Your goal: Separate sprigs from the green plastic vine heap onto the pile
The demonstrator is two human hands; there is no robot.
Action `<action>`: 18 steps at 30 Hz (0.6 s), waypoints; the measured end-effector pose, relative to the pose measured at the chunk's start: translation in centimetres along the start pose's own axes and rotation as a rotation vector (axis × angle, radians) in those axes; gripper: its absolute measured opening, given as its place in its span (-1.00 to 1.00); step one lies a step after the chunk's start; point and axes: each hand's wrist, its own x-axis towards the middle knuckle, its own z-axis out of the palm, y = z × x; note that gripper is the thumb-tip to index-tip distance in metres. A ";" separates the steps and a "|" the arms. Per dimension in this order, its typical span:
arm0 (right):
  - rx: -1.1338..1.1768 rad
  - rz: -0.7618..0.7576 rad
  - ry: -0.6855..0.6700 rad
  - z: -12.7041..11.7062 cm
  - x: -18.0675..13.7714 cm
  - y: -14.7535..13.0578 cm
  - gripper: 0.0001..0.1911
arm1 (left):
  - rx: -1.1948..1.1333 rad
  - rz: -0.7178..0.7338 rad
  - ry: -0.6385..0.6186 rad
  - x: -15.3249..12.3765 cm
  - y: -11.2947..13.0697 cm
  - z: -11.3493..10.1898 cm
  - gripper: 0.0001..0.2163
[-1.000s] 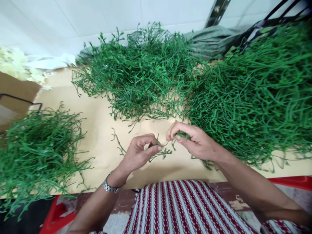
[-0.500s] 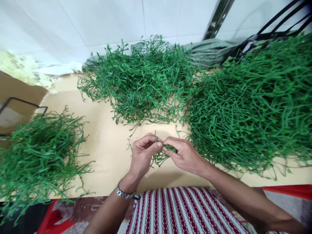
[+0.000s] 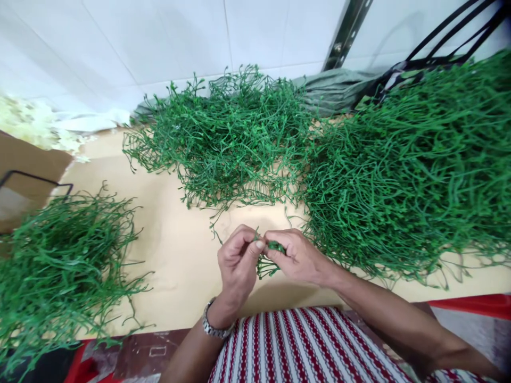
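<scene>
My left hand [image 3: 239, 260] and my right hand [image 3: 298, 256] meet above the front of the table, thumbs and fingertips pinched close together. Between them is a small bunch of thin green artificial stems [image 3: 268, 267], with ends hanging below the fingers. The left thumb and forefinger close on a stem, and its tip sticks up over them. My right fingers are curled round the green stems, partly hiding them. Exactly how the stems join at the fingertips is hidden.
Green stems lie in a large heap [image 3: 411, 181] on the right, a middle pile [image 3: 235, 133] at the back and another pile [image 3: 67, 266] at the left. Cream flowers [image 3: 32, 125] and a cardboard box [image 3: 32, 159] are at the far left. A tiled wall [image 3: 171, 42] borders the table [image 3: 159, 255].
Both hands stay pinched on the stems. My left wrist has turned a little and shifted right. The hanging stem ends have moved slightly, and the whole view has shifted a little.
</scene>
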 end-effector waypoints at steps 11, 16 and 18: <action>-0.052 -0.211 0.408 -3.2 -0.4 -0.7 -0.85 | -0.157 -0.310 -0.014 2.0 1.7 -0.6 -0.80; 0.100 -0.150 0.643 -5.0 -0.8 -1.1 -0.87 | -0.079 -0.265 0.009 2.1 1.5 -0.9 -0.84; -0.011 -0.081 0.362 -4.3 -0.5 -0.9 -0.86 | -0.034 -0.212 -0.037 2.1 1.4 -0.7 -0.83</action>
